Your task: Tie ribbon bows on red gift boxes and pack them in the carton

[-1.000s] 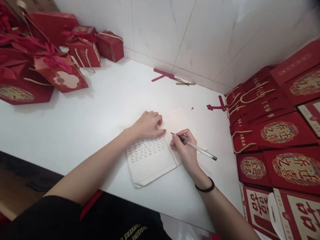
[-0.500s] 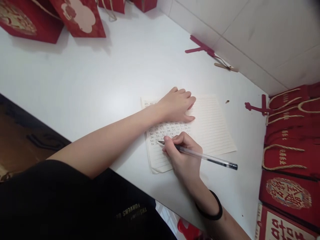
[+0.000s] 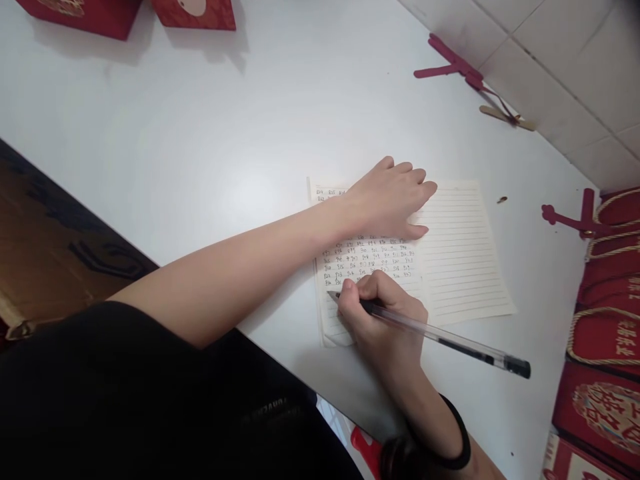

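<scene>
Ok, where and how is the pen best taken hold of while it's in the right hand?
I'd pinch the pen across its clear rear barrel, coming from the right of the view. The right hand grips the front near the tip, while the slim, straight rear juts out past it, uncovered, slanting to the lower right.

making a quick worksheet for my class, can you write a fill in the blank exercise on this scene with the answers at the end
1. The right hand grips a clear-barrelled pen, its tip at the page on the notebook's ____ side.
2. The left hand rests palm ____ on the notebook.
3. A black wristband circles the ____ wrist.
4. The rope-handled gift bags are mainly coloured ____.

Missing words: left; down; right; red.
</scene>
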### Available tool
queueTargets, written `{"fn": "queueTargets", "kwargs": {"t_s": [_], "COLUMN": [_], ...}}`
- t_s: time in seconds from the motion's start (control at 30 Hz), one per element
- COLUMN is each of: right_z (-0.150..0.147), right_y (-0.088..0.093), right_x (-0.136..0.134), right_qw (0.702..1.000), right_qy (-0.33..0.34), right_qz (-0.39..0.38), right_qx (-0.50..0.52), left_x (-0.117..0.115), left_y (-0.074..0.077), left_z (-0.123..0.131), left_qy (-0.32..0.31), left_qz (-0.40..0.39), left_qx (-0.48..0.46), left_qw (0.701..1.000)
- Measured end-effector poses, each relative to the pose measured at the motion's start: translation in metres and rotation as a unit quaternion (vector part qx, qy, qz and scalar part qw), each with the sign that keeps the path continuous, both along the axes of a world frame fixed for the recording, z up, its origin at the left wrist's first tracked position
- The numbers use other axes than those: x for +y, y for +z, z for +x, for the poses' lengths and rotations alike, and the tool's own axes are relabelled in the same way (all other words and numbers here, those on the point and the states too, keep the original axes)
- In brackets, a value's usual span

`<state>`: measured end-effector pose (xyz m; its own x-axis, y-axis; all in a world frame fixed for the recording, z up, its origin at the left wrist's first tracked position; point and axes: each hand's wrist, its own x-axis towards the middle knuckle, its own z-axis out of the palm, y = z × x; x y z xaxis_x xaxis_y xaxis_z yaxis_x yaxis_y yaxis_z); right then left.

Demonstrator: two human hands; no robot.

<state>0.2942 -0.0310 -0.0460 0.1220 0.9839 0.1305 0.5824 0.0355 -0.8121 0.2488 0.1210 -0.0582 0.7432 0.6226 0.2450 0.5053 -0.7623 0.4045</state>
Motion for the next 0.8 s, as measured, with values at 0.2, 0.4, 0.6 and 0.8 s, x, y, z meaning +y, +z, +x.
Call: {"fn": "queueTargets", "kwargs": {"t_s": [0.2, 0.4, 0.6, 0.8], "right_z": [0.0001, 0.0001, -0.0006, 0.0001], "right_y": [0.0008, -0.0008, -0.0005, 0.0006], "right_x": [-0.0001, -0.0003, -0.0004, -0.0007], "right_qw": [1.0, 0.999, 1.0, 0.999], "right_qy": [0.001, 0.006, -0.011, 0.001], "right_qz": [-0.01, 0.015, 0.008, 0.012], "right_qx": [-0.013, -0.04, -0.02, -0.035], "left_x": [-0.0003, 0.0002, 0.0005, 0.0005], "left_y": [0.0006, 0.0002, -0.0003, 0.0002], "left_z": [0.0001, 0.0003, 0.0001, -0.0001], "left_qy": [0.001, 0.001, 0.0, 0.001], "left_qz": [-0.007, -0.005, -0.003, -0.008], "left_qx": [0.003, 0.001, -0.002, -0.007], "left_qw": [1.0, 1.0, 1.0, 1.0]}}
